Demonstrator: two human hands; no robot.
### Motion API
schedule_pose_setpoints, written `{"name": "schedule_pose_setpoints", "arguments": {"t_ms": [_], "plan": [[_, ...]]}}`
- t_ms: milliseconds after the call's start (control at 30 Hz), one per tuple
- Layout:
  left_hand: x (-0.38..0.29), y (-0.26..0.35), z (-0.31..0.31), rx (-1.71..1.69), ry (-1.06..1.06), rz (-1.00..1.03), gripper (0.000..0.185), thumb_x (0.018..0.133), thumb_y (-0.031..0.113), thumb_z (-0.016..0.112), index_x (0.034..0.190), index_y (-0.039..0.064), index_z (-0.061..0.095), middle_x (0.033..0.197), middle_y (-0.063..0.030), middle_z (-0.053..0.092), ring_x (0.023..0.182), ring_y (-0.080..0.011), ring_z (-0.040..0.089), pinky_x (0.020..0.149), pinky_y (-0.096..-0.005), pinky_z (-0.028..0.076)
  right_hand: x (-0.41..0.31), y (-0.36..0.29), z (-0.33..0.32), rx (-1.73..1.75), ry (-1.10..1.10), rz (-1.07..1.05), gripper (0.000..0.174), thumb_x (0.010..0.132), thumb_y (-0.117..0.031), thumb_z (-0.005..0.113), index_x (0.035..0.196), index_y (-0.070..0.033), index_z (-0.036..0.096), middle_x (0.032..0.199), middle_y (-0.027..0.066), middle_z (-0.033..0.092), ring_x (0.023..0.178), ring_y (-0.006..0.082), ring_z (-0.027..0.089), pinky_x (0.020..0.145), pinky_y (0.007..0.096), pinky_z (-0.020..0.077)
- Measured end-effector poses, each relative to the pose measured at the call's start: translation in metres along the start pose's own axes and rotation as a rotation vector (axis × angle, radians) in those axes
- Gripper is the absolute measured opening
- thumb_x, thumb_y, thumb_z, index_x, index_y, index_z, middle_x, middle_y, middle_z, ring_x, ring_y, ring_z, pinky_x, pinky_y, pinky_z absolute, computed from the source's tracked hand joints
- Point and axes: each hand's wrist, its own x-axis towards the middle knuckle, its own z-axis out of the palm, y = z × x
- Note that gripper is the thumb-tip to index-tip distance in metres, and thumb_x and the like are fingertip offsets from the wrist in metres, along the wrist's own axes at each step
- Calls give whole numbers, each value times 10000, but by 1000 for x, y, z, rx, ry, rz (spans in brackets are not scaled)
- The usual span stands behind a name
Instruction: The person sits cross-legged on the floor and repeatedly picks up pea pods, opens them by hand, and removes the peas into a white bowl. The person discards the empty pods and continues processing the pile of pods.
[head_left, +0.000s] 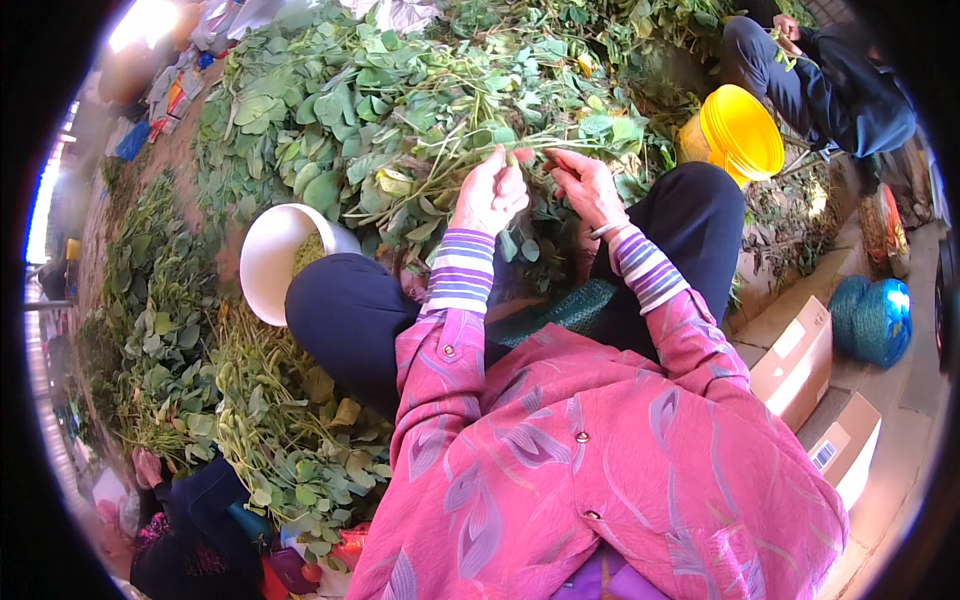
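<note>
In front of my knees, both hands meet at a cut leafy plant stalk (450, 154), likely soybean, whose thin stems run sideways past my fingertips. My left hand (491, 193) is closed, with a small green pod (512, 159) between thumb and fingers. The thumb and forefinger of my right hand (589, 187) come together on the stems; a bangle circles that wrist. Beside my left knee a white bucket (259, 262) tilts, with green pods or beans (307, 253) inside. Beneath and beyond the hands spreads a broad heap of leafy plants (337, 112).
A yellow bucket (739, 135) stands beyond my right knee, near a seated person (825, 97) holding a sprig. Another person (195, 525) sits at lower left by more plants (292, 420). Cardboard boxes (795, 360) and a teal twine roll (870, 319) lie on the right.
</note>
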Motion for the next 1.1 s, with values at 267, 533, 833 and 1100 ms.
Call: {"name": "schedule_pose_setpoints", "arguments": {"t_ms": [267, 533, 833, 1100], "plan": [[24, -3, 1, -261, -234, 83, 312, 944, 216, 340, 1159, 28, 464, 472, 85, 274, 328, -39, 241, 389, -203, 230, 0, -9, -5, 39, 282, -60, 212, 787, -24, 541, 983, -53, 616, 751, 54, 595, 675, 123, 545, 628, 246, 438], [20, -19, -10, -160, -72, 23, 326, 936, 196, 353, 1212, 37, 418, 482, 74, 297, 338, -50, 252, 376, -208, 256, 1, 9, 25, 445, 29, 298, 123, 809, -115, 582, 728, -23, 597, 574, -40, 514, 470, 38, 449, 431, 183, 359], [18, -13, -6, 362, 319, 206, 106, 835, 154, 592, 858, 56, 625, 610, 49, 507, 428, -30, 410, 352, -171, 277, 7, 1, 24, 275, 90, 115, 143, 799, -141, 603, 728, -18, 587, 579, -46, 494, 518, 26, 402, 453, 195, 328], [25, -21, 0, 393, 320, 371, 108, 831, 124, 586, 771, 36, 600, 577, 28, 515, 394, -25, 379, 342, -173, 260, -11, -2, 9, 736, -227, 366, 262, 880, -89, 487, 1130, -22, 522, 765, 7, 563, 485, 38, 394, 398, 157, 258]]}}
